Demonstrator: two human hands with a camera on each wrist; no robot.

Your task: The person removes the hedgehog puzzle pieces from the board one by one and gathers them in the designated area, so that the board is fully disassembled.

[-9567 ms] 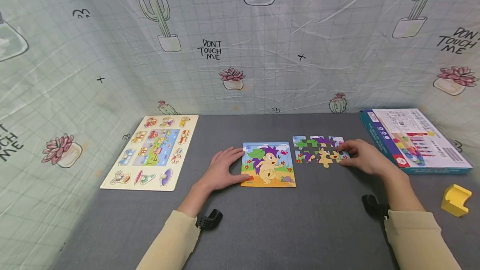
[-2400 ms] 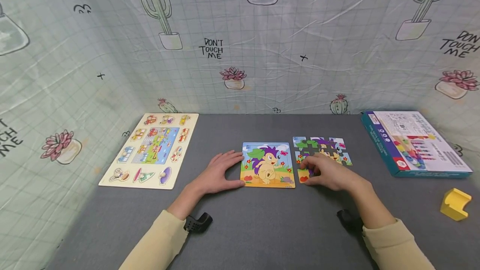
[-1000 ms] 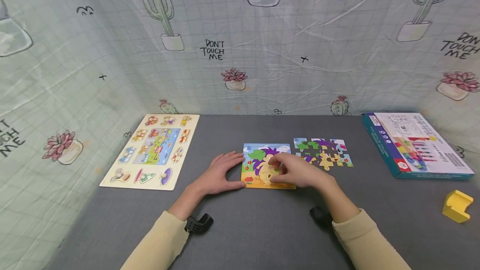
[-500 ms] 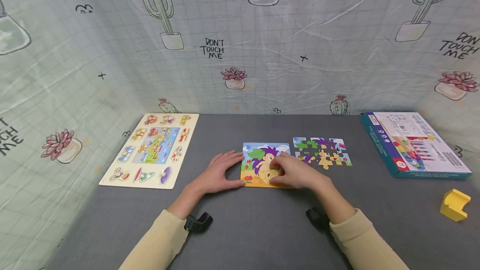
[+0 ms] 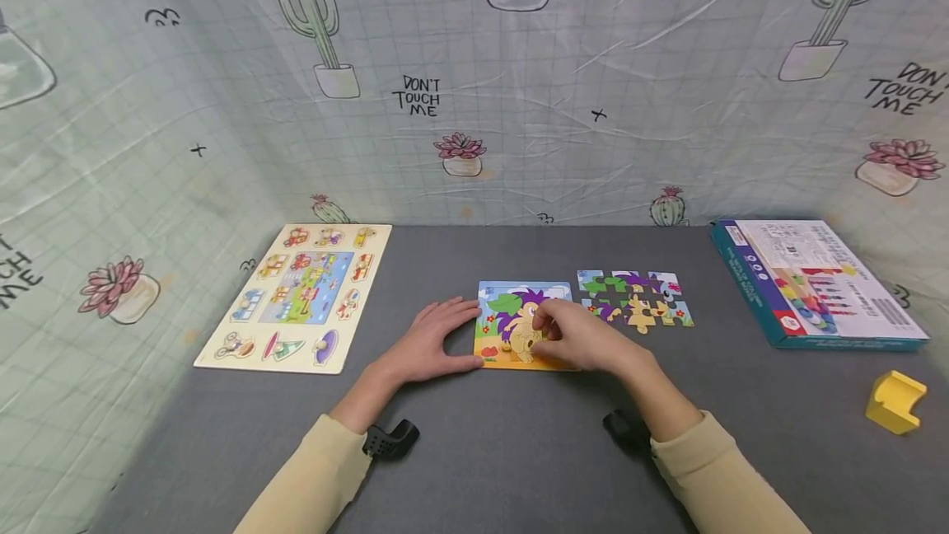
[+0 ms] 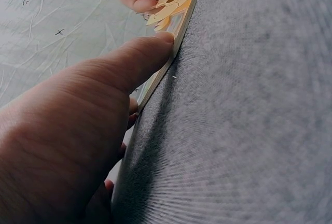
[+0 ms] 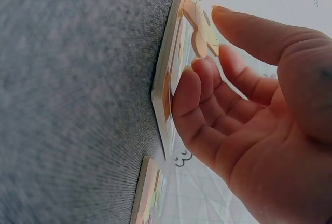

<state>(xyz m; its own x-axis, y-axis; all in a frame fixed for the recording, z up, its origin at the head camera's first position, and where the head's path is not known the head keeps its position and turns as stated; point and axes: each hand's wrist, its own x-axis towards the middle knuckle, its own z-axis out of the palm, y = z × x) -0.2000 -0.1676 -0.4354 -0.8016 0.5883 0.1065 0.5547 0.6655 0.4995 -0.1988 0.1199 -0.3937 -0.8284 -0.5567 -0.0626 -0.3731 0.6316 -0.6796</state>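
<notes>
The jigsaw board (image 5: pixel 493 316), showing a purple-haired hedgehog, lies on the grey table in front of me. My left hand (image 5: pixel 428 347) rests at its left edge, thumb and fingers spread along the side. Over the board's lower middle my right hand (image 5: pixel 589 340) pinches a yellow jigsaw piece (image 7: pixel 198 22) between thumb and fingertips. In both wrist views that piece stands tilted, raised off the board at one end; whether its far end still touches cannot be told. Loose jigsaw pieces (image 5: pixel 639 316) lie in two rows right of the board.
A cream peg puzzle board (image 5: pixel 366 295) lies at the left. On the right is a flat teal-sided box (image 5: pixel 823 287), with a yellow block (image 5: pixel 895 402) nearer me. A patterned cloth (image 5: pixel 519 147) hangs behind the table.
From a red-marked piece beside the board 2.4 s ago, my right hand has moved left over the board. That spot is now hidden behind the hand. My left hand has stayed put.
</notes>
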